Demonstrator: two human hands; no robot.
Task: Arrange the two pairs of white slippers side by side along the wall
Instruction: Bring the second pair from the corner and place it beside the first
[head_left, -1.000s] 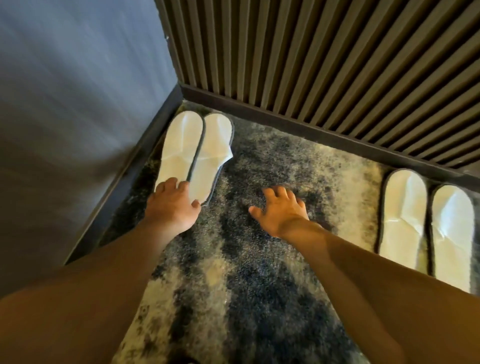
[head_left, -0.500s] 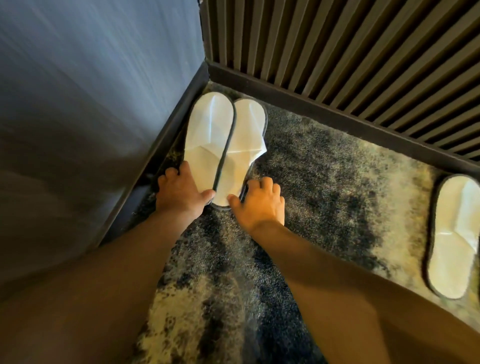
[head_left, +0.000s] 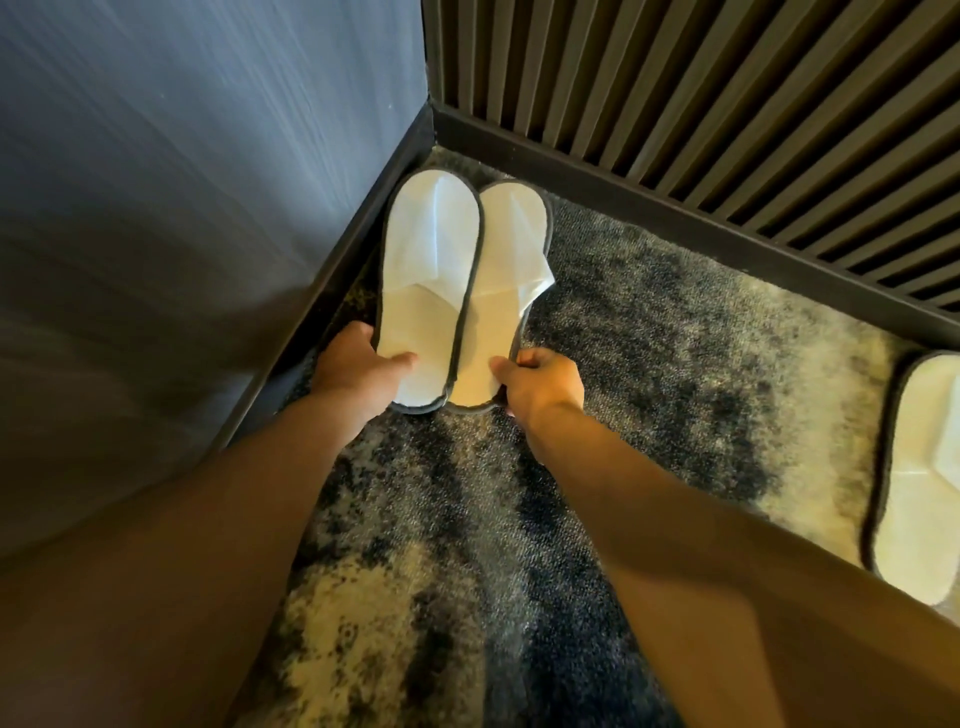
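Two white slippers with dark trim lie together in the corner, toes toward the slatted wall. My left hand (head_left: 358, 366) grips the heel of the left slipper (head_left: 428, 270), thumb on its insole. My right hand (head_left: 540, 387) grips the heel of the right slipper (head_left: 506, 291), which overlaps the left one slightly. One slipper of the other pair (head_left: 922, 478) shows at the right edge of the view, partly cut off; its mate is out of view.
A mottled dark-and-cream carpet (head_left: 649, 374) covers the floor. A blue-grey wall (head_left: 182, 182) with a dark baseboard runs on the left. A dark slatted wall (head_left: 701, 78) with its baseboard runs along the back.
Both hands have closed on the heels of the corner pair: the right hand came across from mid-carpet. The view has shifted left, pushing the other pair toward the right edge.
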